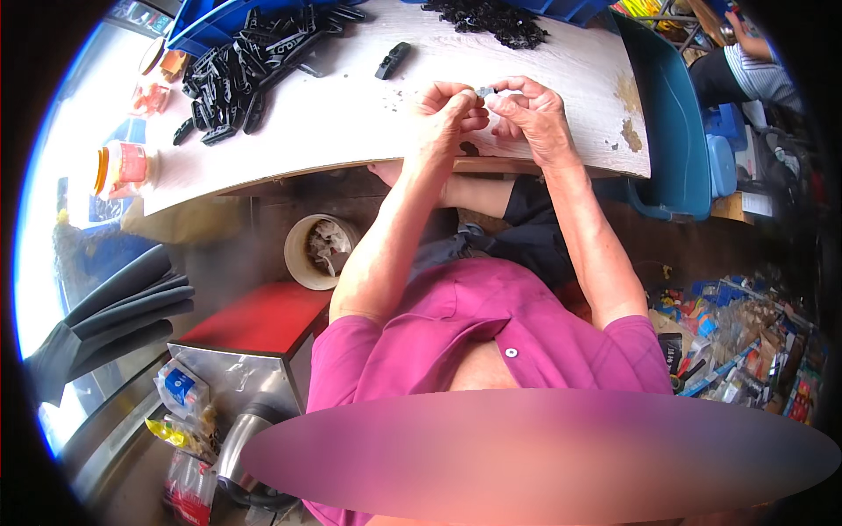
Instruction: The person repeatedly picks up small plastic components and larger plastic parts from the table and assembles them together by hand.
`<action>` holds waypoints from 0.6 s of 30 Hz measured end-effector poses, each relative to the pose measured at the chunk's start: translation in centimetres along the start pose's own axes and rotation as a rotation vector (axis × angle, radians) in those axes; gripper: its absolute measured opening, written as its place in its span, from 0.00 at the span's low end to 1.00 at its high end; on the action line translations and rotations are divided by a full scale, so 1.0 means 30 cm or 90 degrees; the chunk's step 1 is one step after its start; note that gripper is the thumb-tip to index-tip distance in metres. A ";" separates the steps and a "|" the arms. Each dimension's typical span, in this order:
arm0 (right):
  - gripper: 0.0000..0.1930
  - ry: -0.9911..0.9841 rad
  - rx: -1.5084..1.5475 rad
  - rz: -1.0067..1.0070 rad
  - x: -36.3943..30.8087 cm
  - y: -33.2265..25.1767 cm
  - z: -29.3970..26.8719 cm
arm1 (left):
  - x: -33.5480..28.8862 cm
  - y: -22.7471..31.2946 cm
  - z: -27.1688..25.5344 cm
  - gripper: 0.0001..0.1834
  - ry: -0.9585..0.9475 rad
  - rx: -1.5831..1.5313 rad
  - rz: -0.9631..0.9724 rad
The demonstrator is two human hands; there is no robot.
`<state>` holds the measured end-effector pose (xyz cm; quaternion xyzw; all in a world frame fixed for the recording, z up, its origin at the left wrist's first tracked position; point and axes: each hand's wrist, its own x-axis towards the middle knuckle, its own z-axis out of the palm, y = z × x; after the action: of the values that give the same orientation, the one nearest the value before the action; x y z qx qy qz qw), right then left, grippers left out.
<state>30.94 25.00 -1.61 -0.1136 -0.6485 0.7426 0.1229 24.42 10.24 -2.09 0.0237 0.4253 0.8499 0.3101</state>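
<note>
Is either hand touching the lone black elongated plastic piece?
No, that black piece lies on the pale wood-grain tabletop, apart from the left hand and the right hand.

Your left hand [449, 107] and right hand [535, 112] are above the front edge of the counter [342, 114], with a small piece [485, 91] between their fingertips. Left of them on the counter you have a pile of long parts [237, 74]; one single part [393, 60] lies between that pile and your hands. Behind your hands, toward the back, sits a heap of small bits [487, 22]. A jar [129, 167] stands at the counter's left end, a tub [680, 114] beside its right end. Below the front edge, to your left, is a bucket [296, 250] with scraps [329, 245] in it.
</note>
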 end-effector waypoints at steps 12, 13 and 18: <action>0.09 0.031 0.096 -0.006 -0.010 -0.009 0.008 | 0.166 0.094 -0.144 0.28 0.251 0.952 0.531; 0.09 0.035 0.102 -0.002 -0.006 -0.006 0.004 | 0.167 0.103 -0.139 0.27 0.258 1.012 0.549; 0.08 0.029 0.075 -0.011 -0.002 -0.006 -0.006 | 0.137 0.125 -0.099 0.21 0.157 1.013 0.408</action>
<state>31.05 25.19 -1.46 -0.1170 -0.6015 0.7758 0.1504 18.30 8.70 -2.13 0.2600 0.8972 0.3424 -0.1012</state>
